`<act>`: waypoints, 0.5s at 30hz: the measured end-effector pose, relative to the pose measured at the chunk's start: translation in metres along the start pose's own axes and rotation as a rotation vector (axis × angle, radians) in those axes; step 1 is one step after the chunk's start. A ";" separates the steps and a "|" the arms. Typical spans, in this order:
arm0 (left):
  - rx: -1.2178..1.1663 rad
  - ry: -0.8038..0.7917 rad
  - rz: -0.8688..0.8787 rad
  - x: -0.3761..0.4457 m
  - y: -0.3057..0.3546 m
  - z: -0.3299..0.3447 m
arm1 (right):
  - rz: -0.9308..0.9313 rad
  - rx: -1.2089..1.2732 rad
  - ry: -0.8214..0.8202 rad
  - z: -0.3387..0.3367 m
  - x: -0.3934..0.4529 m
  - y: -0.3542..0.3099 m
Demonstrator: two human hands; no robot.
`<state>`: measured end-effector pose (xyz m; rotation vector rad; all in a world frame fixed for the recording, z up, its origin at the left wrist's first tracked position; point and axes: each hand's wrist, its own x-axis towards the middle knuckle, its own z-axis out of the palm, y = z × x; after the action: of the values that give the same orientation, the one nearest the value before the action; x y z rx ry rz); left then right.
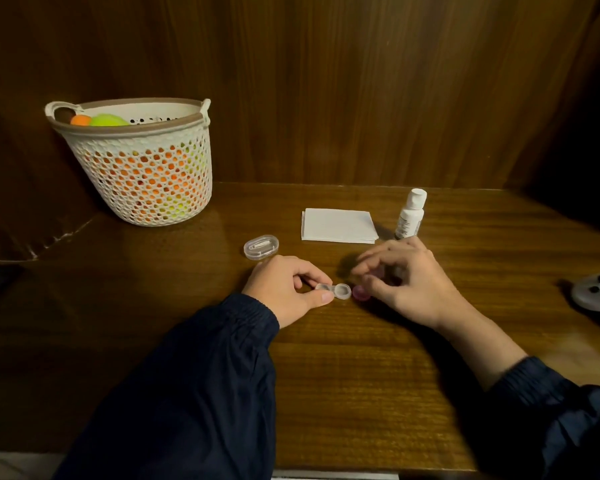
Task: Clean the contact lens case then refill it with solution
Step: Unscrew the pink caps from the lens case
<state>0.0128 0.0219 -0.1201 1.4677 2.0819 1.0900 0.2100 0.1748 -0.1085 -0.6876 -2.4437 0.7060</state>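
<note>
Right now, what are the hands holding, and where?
The left hand pinches the lens case at its left cup. The right hand holds a pink cap in its fingertips.

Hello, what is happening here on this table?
A person sits at a wooden table and works on a clear contact lens case. The left hand pinches the case against the table; both wells look uncapped. The right hand holds a pink cap, and another pink cap lies beside the case. A capped solution bottle and folded tissues stand behind, untouched.
</note>
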 end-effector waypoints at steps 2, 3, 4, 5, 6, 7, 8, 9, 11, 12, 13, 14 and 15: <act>0.009 0.006 -0.001 0.000 -0.001 0.000 | -0.016 -0.006 -0.072 -0.007 -0.003 0.001; 0.010 0.009 -0.001 0.000 -0.001 0.001 | -0.017 -0.023 -0.094 -0.008 -0.005 0.002; 0.010 0.011 0.000 0.000 -0.001 0.001 | -0.016 -0.047 -0.107 -0.008 -0.005 0.002; 0.010 0.013 0.002 0.001 -0.001 0.001 | -0.014 -0.071 -0.111 -0.007 -0.006 0.002; 0.010 0.013 0.005 0.001 -0.001 0.001 | -0.009 -0.085 -0.107 -0.006 -0.005 0.002; 0.011 0.012 0.008 0.001 -0.001 0.001 | 0.001 -0.089 -0.100 -0.004 -0.004 0.002; 0.011 0.010 0.009 0.001 -0.001 0.000 | 0.014 -0.084 -0.096 -0.003 -0.002 0.002; 0.010 0.008 0.009 0.000 -0.001 0.000 | 0.026 -0.078 -0.094 -0.002 -0.002 0.002; 0.011 0.008 0.009 0.000 -0.001 0.000 | 0.037 -0.078 -0.092 -0.001 -0.001 0.002; 0.014 0.008 0.009 0.000 -0.001 0.000 | 0.036 -0.084 -0.090 0.000 0.000 0.002; 0.018 0.007 0.011 0.000 0.000 0.000 | 0.030 -0.094 -0.087 0.000 -0.001 0.002; 0.022 0.005 0.013 0.000 0.000 0.000 | 0.022 -0.106 -0.085 0.001 -0.001 0.002; 0.023 0.004 0.013 0.000 0.001 0.000 | 0.014 -0.113 -0.083 0.001 -0.001 0.001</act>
<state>0.0132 0.0220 -0.1194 1.4930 2.0973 1.0783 0.2104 0.1751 -0.1104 -0.7332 -2.5728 0.6162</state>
